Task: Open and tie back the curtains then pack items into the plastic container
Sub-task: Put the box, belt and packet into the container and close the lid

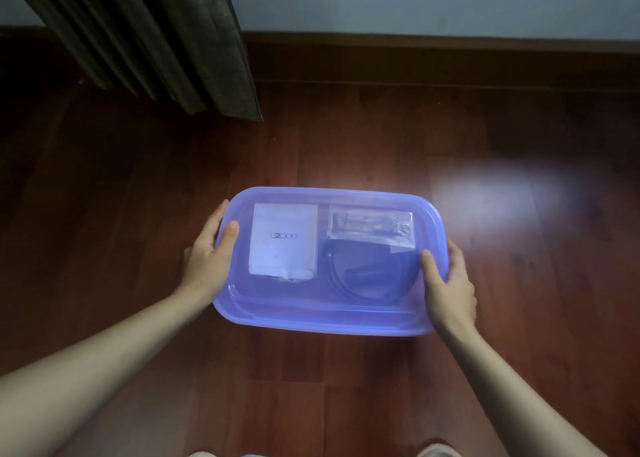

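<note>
At the upper left the curtain (166, 40) hangs gathered in tight folds against the wall. No tie shows in view, so I cannot tell whether the tying-back is finished, though the opening looks done.

Below it the left hand (207, 259) grasps the left end of the plastic container (311, 323), thumb on top and fingers wrapped round the edge. The container sits low over the wooden floor (138, 179); whether it rests there or is lifted is unclear.

Through what appears to be a translucent lid (332, 196) lie a white packet (284, 238) on the left, a clear bag (370, 226) at the far right, and a coiled black cable (363, 276) in front of that bag.

The right hand (450, 283) grasps the right end likewise. Packing seems complete; likely only pressing the lid shut or carrying the container away remains.
</note>
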